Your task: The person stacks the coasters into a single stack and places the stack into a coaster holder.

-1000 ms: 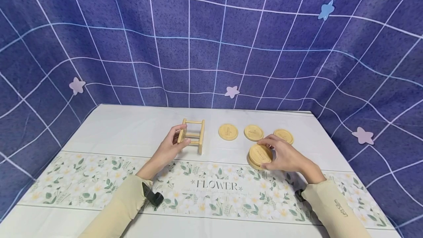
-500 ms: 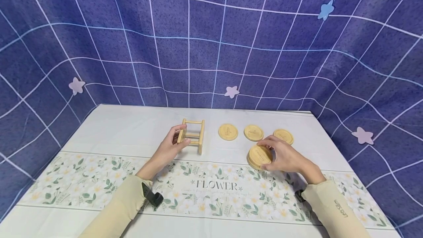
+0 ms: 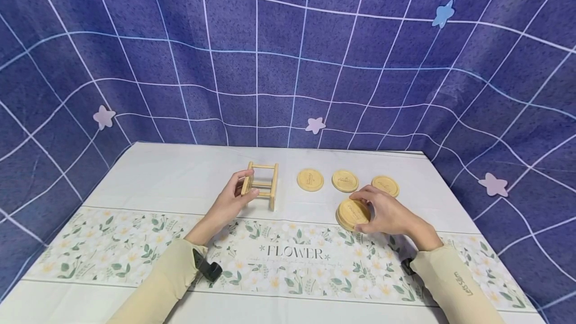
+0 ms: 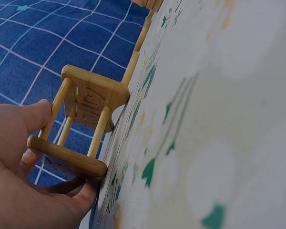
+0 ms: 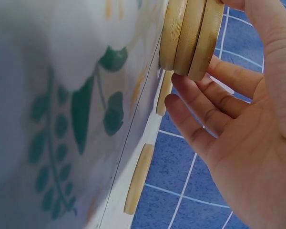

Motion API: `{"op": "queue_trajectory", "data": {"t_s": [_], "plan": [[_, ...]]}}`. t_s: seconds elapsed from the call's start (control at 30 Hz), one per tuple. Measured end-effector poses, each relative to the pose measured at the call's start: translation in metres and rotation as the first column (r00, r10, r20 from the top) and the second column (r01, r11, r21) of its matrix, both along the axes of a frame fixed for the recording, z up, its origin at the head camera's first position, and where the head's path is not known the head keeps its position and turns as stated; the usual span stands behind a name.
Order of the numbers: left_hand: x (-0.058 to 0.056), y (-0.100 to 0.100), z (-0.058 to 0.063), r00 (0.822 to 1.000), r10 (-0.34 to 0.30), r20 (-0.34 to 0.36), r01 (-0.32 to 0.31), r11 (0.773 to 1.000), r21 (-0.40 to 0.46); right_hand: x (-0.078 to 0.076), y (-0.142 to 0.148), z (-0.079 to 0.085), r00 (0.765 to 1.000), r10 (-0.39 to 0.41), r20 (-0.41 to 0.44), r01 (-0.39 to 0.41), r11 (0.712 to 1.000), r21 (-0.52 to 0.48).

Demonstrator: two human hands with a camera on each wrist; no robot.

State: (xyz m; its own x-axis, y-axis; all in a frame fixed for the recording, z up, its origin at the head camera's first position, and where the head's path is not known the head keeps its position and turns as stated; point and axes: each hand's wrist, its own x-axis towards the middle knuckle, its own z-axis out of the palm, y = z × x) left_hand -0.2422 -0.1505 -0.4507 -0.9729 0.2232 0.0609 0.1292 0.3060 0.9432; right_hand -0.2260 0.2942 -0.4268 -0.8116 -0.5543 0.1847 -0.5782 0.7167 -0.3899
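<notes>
On the left of the head view, my left hand [image 3: 226, 205] grips the near end of a small wooden coaster rack [image 3: 273, 187]. The left wrist view shows the thumb against one rod of the rack [image 4: 93, 90] and fingers around its end panel; no coasters are in it. My right hand [image 3: 390, 214] holds the edge of a stack of round wooden coasters [image 3: 353, 213], thumb on the near side and fingers on the far side. Three layers of the stack [image 5: 188, 36] show in the right wrist view, resting on the table.
Behind the stack lie three single coasters in a row: a left one [image 3: 310, 179], a middle one [image 3: 345, 181] and a right one [image 3: 385, 185], partly covered by the right hand. A floral runner [image 3: 294, 279] crosses the white table [image 3: 180, 174]. A blue curtain [image 3: 279, 74] hangs behind.
The top coaster under my right hand has shifted slightly and now sits more evenly over the ones below. My left hand and the rack have stayed put.
</notes>
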Motion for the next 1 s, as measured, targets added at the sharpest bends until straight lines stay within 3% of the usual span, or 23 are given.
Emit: {"op": "queue_trajectory", "data": {"t_s": [0.77, 1.0], "plan": [[0.0007, 0.0, 0.0007, 1.0, 0.003, -0.001, -0.003, 1.0, 0.019, 0.0026, 0.0041, 0.001, 0.999, -0.017, 0.041, 0.017, 1.0, -0.018], [0.0001, 0.0003, 0.0013, 1.0, 0.007, 0.003, -0.007, 1.0, 0.012, 0.001, 0.0067, 0.0015, 0.998, -0.019, 0.065, 0.025, 0.995, -0.094]]}}
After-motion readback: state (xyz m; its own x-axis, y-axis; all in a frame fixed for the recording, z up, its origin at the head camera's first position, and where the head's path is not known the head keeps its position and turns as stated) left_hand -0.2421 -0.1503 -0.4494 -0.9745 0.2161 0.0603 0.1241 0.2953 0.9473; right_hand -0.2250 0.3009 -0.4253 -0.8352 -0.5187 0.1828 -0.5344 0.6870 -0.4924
